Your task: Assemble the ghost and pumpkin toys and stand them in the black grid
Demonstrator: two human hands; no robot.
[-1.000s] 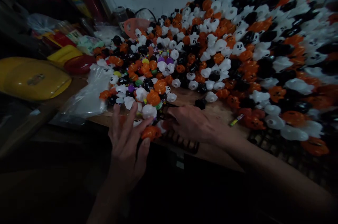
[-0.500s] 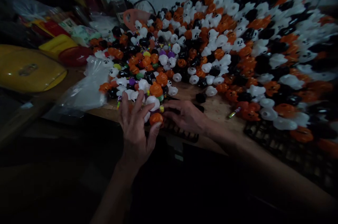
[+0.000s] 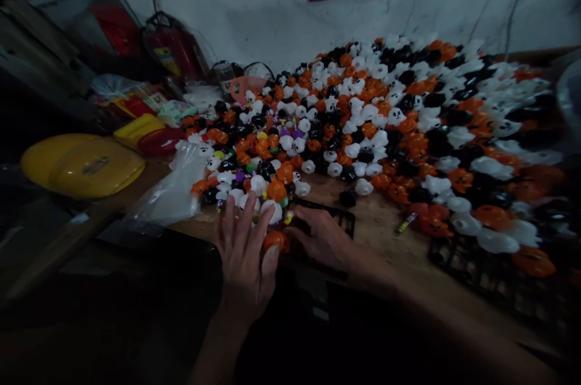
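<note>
In the head view my left hand point(image 3: 247, 255) lies over the near edge of the pile, fingers spread. Its thumb rests against a shiny orange pumpkin figure point(image 3: 275, 241), and a white figure point(image 3: 271, 211) sits by its fingertips. What lies under the palm is hidden. From the right comes my right hand point(image 3: 324, 236), with thumb and forefinger closed around a small yellow piece point(image 3: 289, 217). That piece is too small and dim to name further. Beneath the right hand is a black plastic grid tray point(image 3: 347, 224), partly covered.
A large heap of white ghost, orange pumpkin and black figures point(image 3: 372, 125) covers the wooden table point(image 3: 376, 215). Clear plastic bags point(image 3: 172, 188) lie at left, beside a yellow helmet-like object point(image 3: 86, 166). Another black grid point(image 3: 481, 276) sits at right. A fire extinguisher point(image 3: 175, 49) stands behind.
The view has tilted up, showing more wall and a calendar. Both hands keep nearly the same places over the pile; the yellow piece stays at my right fingertips.
</note>
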